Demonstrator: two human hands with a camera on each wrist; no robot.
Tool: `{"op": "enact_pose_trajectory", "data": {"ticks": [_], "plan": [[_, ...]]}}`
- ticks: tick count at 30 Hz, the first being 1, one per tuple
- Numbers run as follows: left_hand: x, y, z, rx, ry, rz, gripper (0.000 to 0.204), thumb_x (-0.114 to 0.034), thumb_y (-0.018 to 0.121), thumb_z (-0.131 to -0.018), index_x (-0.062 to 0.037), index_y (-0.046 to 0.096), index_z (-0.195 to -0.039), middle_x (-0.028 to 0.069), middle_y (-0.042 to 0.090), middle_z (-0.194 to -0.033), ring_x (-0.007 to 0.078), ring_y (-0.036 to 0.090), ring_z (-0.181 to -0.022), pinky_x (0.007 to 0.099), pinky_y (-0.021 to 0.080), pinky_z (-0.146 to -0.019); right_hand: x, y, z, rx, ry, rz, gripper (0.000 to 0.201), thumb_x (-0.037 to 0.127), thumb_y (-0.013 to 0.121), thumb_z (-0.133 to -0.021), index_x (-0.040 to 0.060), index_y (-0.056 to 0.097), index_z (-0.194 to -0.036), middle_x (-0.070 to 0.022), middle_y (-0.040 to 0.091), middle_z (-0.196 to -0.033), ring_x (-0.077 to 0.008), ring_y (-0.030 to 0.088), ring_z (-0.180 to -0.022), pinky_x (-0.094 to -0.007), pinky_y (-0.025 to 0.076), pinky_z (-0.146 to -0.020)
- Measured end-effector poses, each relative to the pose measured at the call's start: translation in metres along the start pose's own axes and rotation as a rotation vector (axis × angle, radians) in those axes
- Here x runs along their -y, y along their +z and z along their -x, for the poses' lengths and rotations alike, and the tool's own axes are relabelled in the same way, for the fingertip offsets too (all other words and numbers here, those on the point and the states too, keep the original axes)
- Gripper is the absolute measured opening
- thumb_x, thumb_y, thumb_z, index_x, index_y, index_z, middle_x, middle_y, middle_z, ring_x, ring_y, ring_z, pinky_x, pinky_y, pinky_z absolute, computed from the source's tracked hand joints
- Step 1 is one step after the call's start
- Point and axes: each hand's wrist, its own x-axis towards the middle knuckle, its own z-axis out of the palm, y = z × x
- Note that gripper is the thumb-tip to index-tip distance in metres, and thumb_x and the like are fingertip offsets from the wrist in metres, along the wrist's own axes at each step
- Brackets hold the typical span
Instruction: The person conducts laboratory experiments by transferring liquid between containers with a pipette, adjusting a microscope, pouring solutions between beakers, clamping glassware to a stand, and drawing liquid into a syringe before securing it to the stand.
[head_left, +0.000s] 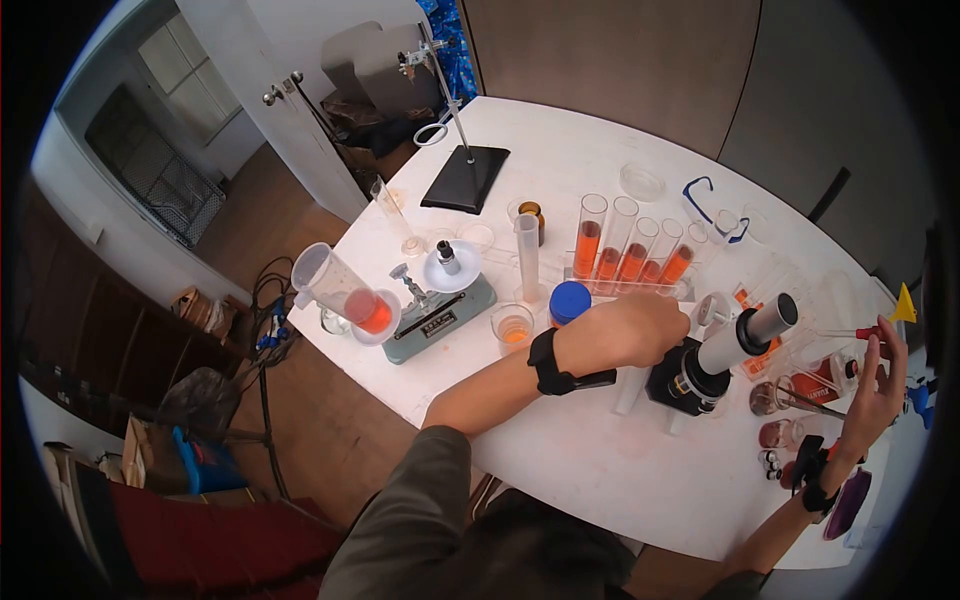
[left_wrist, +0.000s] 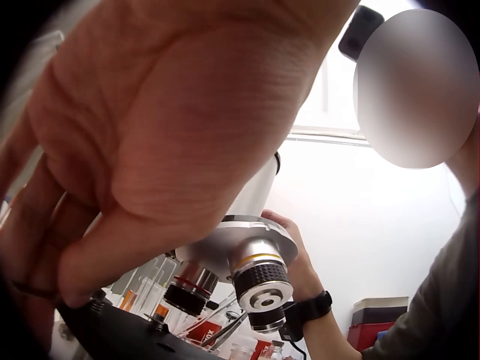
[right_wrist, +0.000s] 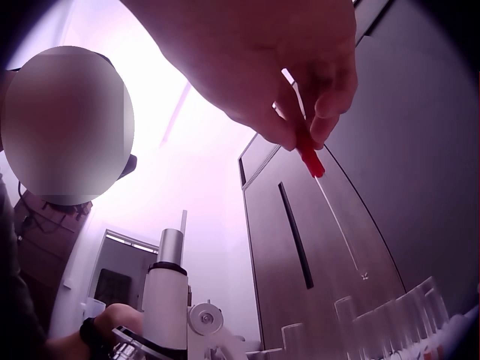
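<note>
My left hand (head_left: 625, 332) is at the black stage of a microscope (head_left: 728, 350). In the left wrist view, its thumb and curled fingers grip the edge of the dark stage (left_wrist: 124, 334), below the objective lenses (left_wrist: 259, 281). Fingers hide part of that edge. My right hand (head_left: 872, 405) is raised at the table's right side and pinches the red rubber bulb of a glass dropper (right_wrist: 311, 161) between thumb and fingers. The dropper's thin tube slants down above several clear test tubes (right_wrist: 397, 322) in the right wrist view.
A rack of test tubes (head_left: 632, 262) with orange-red liquid stands behind my left hand. Left lie a balance (head_left: 440, 322), a beaker (head_left: 513, 328) and a blue-capped jar (head_left: 570, 300). A ring stand (head_left: 465, 180) is farther back. Small jars (head_left: 775, 435) crowd the right, beside a yellow funnel (head_left: 904, 303).
</note>
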Motion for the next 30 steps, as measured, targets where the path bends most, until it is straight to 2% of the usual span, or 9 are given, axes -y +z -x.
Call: {"op": "enact_pose_trajectory", "data": {"ticks": [5,12,14,16,19,22,26,28,30], "plan": [[-0.001,0.000,-0.002,0.022,-0.004,0.012,0.022,0.000,0.062,-0.084,0.0049,0.065,-0.106,0.0250,0.069,-0.094,0.0409,0.069,-0.094,0.0474,0.054,-0.080,0.011,0.005,-0.015,0.116,-0.069,0.045,0.023,0.011,0.059,-0.104,0.0041,0.068,-0.123,-0.0066,0.069,-0.117,-0.0149,0.067,-0.105,-0.0292,0.055,-0.087],[0.002,-0.001,0.000,0.035,0.002,0.019,0.023,0.001,0.061,-0.083,0.0043,0.065,-0.105,0.0252,0.068,-0.094,0.0410,0.068,-0.094,0.0480,0.054,-0.081,0.018,0.022,-0.014,0.039,-0.041,-0.037,0.023,0.009,0.060,-0.102,0.0038,0.068,-0.123,-0.0074,0.068,-0.116,-0.0153,0.067,-0.105,-0.0301,0.055,-0.091],[0.005,0.003,0.002,-0.049,0.032,0.063,0.023,0.002,0.059,-0.084,0.0049,0.065,-0.106,0.0253,0.068,-0.094,0.0419,0.068,-0.093,0.0486,0.053,-0.080,0.016,0.026,-0.015,0.021,-0.037,-0.007,0.023,0.009,0.061,-0.102,0.0028,0.068,-0.124,-0.0082,0.068,-0.116,-0.0149,0.067,-0.105,-0.0306,0.055,-0.091],[-0.001,-0.007,0.006,-0.007,0.006,0.046,0.022,0.004,0.057,-0.084,0.0046,0.065,-0.104,0.0249,0.068,-0.093,0.0420,0.067,-0.093,0.0487,0.053,-0.079,0.020,0.028,-0.018,-0.003,0.002,-0.116,0.025,0.007,0.061,-0.101,0.0015,0.068,-0.125,-0.0084,0.068,-0.117,-0.0135,0.066,-0.102,-0.0292,0.056,-0.088],[-0.002,-0.011,0.004,0.013,-0.023,0.093,0.018,0.004,0.057,-0.085,0.0033,0.065,-0.101,0.0236,0.068,-0.091,0.0406,0.068,-0.092,0.0477,0.053,-0.077,0.047,0.031,-0.021,-0.087,0.040,-0.165,0.026,0.002,0.063,-0.097,0.0008,0.068,-0.123,-0.0067,0.069,-0.108,-0.0091,0.064,-0.093,-0.0237,0.055,-0.075],[0.004,-0.003,0.004,-0.042,0.009,0.059,0.013,0.002,0.059,-0.085,0.0033,0.066,-0.095,0.0229,0.068,-0.089,0.0395,0.067,-0.087,0.0466,0.053,-0.074,0.049,0.036,-0.022,-0.142,0.035,-0.185,0.022,0.000,0.066,-0.094,0.0030,0.070,-0.116,-0.0015,0.070,-0.099,-0.0048,0.061,-0.083,-0.0183,0.043,-0.058],[0.002,-0.005,0.003,0.011,-0.035,0.027,0.007,0.000,0.063,-0.085,0.0026,0.066,-0.092,0.0199,0.069,-0.085,0.0386,0.067,-0.084,0.0464,0.053,-0.074,0.047,0.035,-0.024,-0.160,0.058,-0.174,0.020,0.002,0.068,-0.092,0.0039,0.072,-0.111,-0.0014,0.071,-0.096,-0.0052,0.061,-0.081,-0.0183,0.042,-0.057],[0.003,-0.003,0.001,0.048,-0.044,0.052,0.014,0.003,0.055,-0.084,0.0050,0.067,-0.092,0.0253,0.066,-0.087,0.0421,0.065,-0.087,0.0489,0.051,-0.074,0.047,0.035,-0.026,-0.176,0.063,-0.179,0.019,0.002,0.069,-0.091,0.0043,0.072,-0.110,-0.0016,0.072,-0.095,-0.0054,0.061,-0.080,-0.0184,0.042,-0.056],[0.005,0.002,0.002,0.007,-0.025,0.034,0.014,0.002,0.056,-0.084,0.0054,0.067,-0.091,0.0257,0.066,-0.086,0.0423,0.066,-0.085,0.0488,0.052,-0.074,0.046,0.033,-0.027,-0.153,0.045,-0.155,0.019,0.003,0.071,-0.090,0.0049,0.073,-0.109,-0.0020,0.073,-0.095,-0.0061,0.061,-0.078,-0.0189,0.042,-0.055]]}}
